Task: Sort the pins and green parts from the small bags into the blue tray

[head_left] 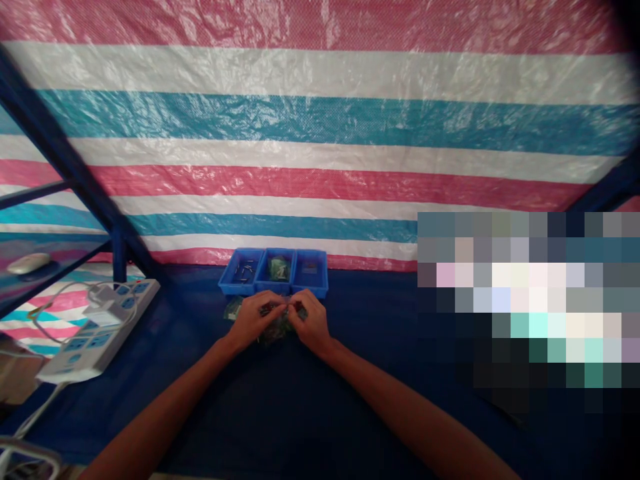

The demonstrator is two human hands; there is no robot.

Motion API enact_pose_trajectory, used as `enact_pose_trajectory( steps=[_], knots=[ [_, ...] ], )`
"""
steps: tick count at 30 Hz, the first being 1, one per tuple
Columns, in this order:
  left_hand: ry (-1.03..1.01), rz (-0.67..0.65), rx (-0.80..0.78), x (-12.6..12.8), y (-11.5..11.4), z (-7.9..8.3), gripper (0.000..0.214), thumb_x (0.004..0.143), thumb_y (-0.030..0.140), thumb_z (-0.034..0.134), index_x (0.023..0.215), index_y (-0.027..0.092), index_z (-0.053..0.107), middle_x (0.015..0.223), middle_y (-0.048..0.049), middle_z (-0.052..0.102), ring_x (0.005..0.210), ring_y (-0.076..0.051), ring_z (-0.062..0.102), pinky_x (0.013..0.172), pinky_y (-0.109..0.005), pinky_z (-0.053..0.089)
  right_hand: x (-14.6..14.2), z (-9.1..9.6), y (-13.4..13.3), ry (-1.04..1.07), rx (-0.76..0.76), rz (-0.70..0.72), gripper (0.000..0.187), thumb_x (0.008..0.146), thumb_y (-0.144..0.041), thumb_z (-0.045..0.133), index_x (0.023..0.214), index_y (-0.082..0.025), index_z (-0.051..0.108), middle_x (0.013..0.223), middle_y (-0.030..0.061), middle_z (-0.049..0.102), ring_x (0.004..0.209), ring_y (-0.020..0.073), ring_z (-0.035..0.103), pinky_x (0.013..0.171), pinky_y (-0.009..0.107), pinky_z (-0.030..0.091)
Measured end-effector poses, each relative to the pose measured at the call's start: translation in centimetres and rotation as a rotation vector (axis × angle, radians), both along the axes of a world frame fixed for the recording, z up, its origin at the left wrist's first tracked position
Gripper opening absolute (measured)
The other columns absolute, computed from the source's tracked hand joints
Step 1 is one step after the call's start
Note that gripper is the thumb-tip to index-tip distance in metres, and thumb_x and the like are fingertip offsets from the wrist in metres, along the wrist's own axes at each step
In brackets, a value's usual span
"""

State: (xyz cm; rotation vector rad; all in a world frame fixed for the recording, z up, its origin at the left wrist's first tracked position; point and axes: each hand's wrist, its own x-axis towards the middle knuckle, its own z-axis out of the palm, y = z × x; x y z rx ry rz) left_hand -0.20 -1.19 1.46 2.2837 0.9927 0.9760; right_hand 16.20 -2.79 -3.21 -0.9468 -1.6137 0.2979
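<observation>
My left hand (257,317) and my right hand (311,321) meet over the dark blue tabletop, fingertips pinched close together. What they pinch is too small to make out. Just beneath the fingers lies a dark, greenish clear plastic bag (273,333), partly covered by my hands. Another small clear packet (233,309) rests left of my left hand. Directly beyond my hands stand three blue bins side by side. The left bin (230,283) holds several small metal pins, the middle bin (273,289) a greenish plastic packet (279,269), and the right bin (320,283) some small pieces.
A white power strip (107,333) with a plugged-in adapter (105,310) and cables lies on the left of the blue table (300,413). Blue metal frame bars (119,247) rise at the left. Striped plastic sheeting (320,120) hangs behind. The right side is pixelated.
</observation>
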Motion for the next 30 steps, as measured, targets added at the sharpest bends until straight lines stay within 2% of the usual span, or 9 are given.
enact_pose_trajectory(
  steps=[5,11,15,18,21,25,30],
  knots=[
    [0.013,0.0,-0.005,0.01,-0.11,0.16,0.023,0.086,0.036,0.054,0.086,0.017,0.067,0.087,-0.0055,0.067,0.082,-0.017,0.061,0.078,-0.027,0.046,0.03,-0.02,-0.08,-0.021,0.001,0.022,0.013,0.085,-0.02,0.046,0.076,-0.019,0.055,0.074,0.0018,0.054,0.07,0.0144,0.052,0.067,0.026,0.042],
    [0.046,0.015,-0.057,-0.08,-0.03,0.44,0.023,0.084,0.035,0.055,0.08,0.015,0.065,0.079,-0.0041,0.065,0.074,-0.016,0.059,0.068,-0.024,0.045,0.02,-0.02,-0.23,-0.054,-0.021,0.035,0.02,0.092,-0.027,0.044,0.079,-0.019,0.057,0.076,0.0032,0.056,0.07,0.0146,0.053,0.067,0.026,0.042],
    [0.01,0.063,-0.107,-0.13,0.19,0.04,0.02,0.082,0.033,0.058,0.08,0.015,0.065,0.074,-0.0021,0.064,0.068,-0.014,0.058,0.065,-0.023,0.044,0.05,0.02,-0.24,-0.058,-0.01,0.059,0.019,0.093,-0.027,0.044,0.083,-0.019,0.059,0.079,0.0041,0.058,0.073,0.0152,0.055,0.069,0.026,0.043],
    [-0.062,0.051,-0.178,-0.04,0.25,-0.26,0.019,0.082,0.034,0.059,0.082,0.015,0.063,0.076,-0.0019,0.065,0.071,-0.015,0.06,0.067,-0.023,0.046,0.07,-0.02,-0.17,-0.033,-0.011,0.058,0.019,0.093,-0.026,0.045,0.085,-0.018,0.06,0.08,0.0044,0.059,0.074,0.0154,0.055,0.07,0.027,0.044],
    [-0.16,0.033,-0.236,0.17,0.08,-0.3,0.021,0.082,0.035,0.06,0.092,0.016,0.058,0.082,-0.0019,0.064,0.075,-0.015,0.061,0.069,-0.025,0.047,0.08,-0.02,-0.13,-0.005,-0.03,0.041,0.019,0.093,-0.026,0.045,0.085,-0.018,0.06,0.079,0.0042,0.059,0.073,0.0152,0.056,0.069,0.027,0.045],
    [-0.268,0.002,-0.326,0.35,-0.16,-0.18,0.035,0.082,0.035,0.061,0.11,0.019,0.045,0.084,-0.002,0.064,0.078,-0.016,0.062,0.068,-0.026,0.048,0.09,0.1,-0.24,0.003,-0.033,0.032,0.021,0.093,-0.027,0.044,0.089,-0.018,0.062,0.079,0.0044,0.06,0.073,0.0156,0.057,0.07,0.027,0.046],
    [-0.389,-0.03,-0.433,0.12,0.07,-0.07,0.056,0.08,0.035,0.064,0.124,0.021,0.033,0.074,0.0019,0.06,0.064,-0.013,0.059,0.061,-0.023,0.046,0.16,0.09,-0.29,0.047,-0.034,0.024,0.029,0.093,-0.022,0.039,0.116,-0.019,0.057,0.093,0.0067,0.063,0.083,0.0172,0.06,0.076,0.029,0.049]
  ],
)
